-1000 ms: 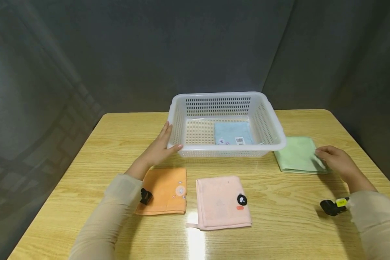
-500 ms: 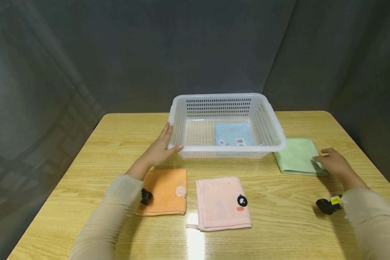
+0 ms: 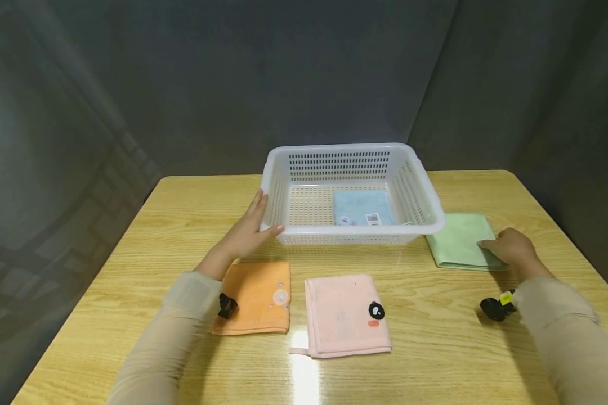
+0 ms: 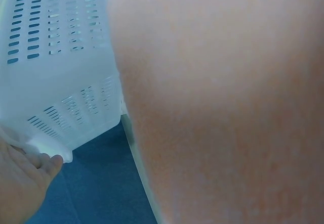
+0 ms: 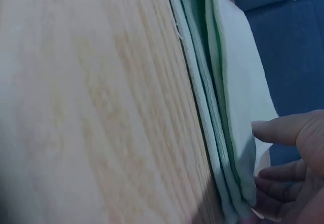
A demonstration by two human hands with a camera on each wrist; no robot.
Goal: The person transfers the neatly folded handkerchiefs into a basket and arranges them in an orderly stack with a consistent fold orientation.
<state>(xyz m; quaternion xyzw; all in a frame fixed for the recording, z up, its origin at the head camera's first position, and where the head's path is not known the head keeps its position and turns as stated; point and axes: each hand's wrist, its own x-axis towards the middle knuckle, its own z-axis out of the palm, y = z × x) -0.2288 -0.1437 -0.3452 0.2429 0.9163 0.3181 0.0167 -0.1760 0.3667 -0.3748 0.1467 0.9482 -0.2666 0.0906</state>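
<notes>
A white perforated plastic basket [image 3: 354, 230] stands at the back of the table with a folded light-blue towel [image 3: 360, 205] inside. My left hand [image 3: 243, 233] rests against its left side, fingers straight along the outer wall and thumb on the front rim. To the basket's right lies a folded light-green towel [image 3: 458, 242]. My right hand [image 3: 514, 251] pinches that towel's right edge; in the right wrist view the thumb [image 5: 283, 129] lies on top and the other fingers, partly hidden, are at the edge.
A folded orange towel [image 3: 263, 298] lies beneath my left wrist. In the front middle is a folded pink towel [image 3: 342, 320] with an eye design. Dark curtains [image 3: 334, 73] hang behind the wooden table [image 3: 425, 360].
My right hand has moved left onto the green towel's right edge, its thumb coming down on the cloth. The left hand and the basket have stayed in place.
</notes>
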